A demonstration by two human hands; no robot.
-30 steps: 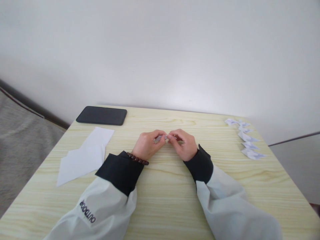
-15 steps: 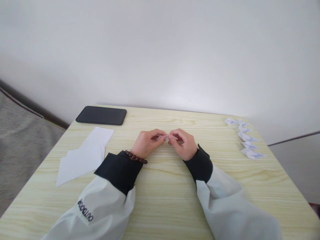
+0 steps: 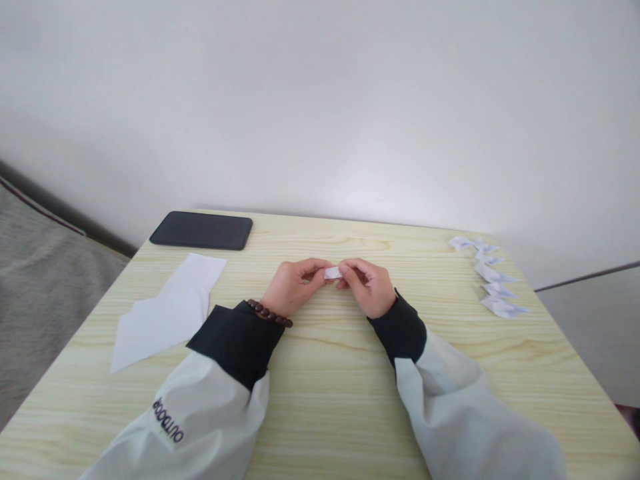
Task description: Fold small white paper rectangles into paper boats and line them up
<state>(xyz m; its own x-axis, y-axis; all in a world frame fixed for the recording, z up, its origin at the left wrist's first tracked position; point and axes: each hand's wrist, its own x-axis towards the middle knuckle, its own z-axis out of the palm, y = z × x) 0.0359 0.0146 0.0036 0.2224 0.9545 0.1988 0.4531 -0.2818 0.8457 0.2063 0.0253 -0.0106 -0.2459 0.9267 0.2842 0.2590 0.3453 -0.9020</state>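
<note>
A small folded piece of white paper (image 3: pixel 333 273) is pinched between both hands just above the middle of the light wooden table (image 3: pixel 330 400). My left hand (image 3: pixel 295 287), with a dark bead bracelet at the wrist, grips its left end with closed fingers. My right hand (image 3: pixel 367 288) pinches its right end with thumb and fingertips. Most of the paper is hidden by the fingers.
Flat white paper sheets (image 3: pixel 167 308) lie on the left of the table. A black phone (image 3: pixel 203 231) rests at the back left edge. Several small folded paper pieces (image 3: pixel 490 277) sit in a row at the right edge. A white wall stands behind.
The hands have turned the little paper so that more of its white face shows between the fingertips. Both hands have stayed in place.
</note>
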